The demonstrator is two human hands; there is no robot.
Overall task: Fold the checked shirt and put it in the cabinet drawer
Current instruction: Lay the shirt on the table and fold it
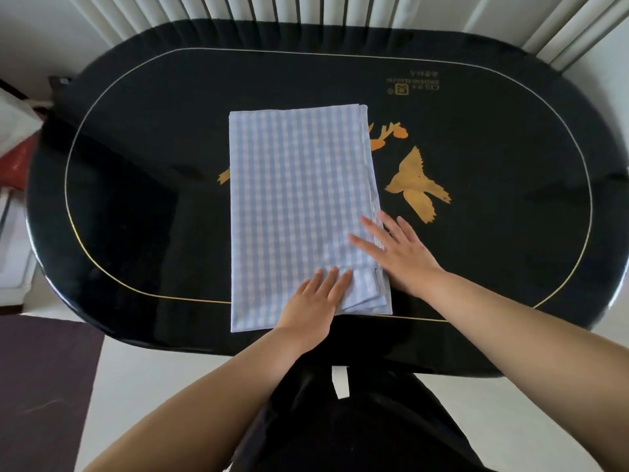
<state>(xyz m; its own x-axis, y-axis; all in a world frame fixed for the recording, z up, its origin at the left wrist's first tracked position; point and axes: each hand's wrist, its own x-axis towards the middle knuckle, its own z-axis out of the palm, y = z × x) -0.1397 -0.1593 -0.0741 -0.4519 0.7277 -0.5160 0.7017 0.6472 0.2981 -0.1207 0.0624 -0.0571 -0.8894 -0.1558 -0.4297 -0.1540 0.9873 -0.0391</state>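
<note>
The checked shirt, light blue and white, lies folded into a long rectangle in the middle of the black oval table, its near end at the table's front edge. My left hand rests flat on the shirt's near end, fingers together and stretched out. My right hand lies flat with spread fingers on the shirt's right edge near the layered corner, partly on the table. Neither hand grips the cloth. No cabinet or drawer is in view.
The glossy table has a gold border line and a gold bird picture right of the shirt. White pleated curtains hang behind it. A dark mat lies on the floor at the lower left, and white and red items sit at the left edge.
</note>
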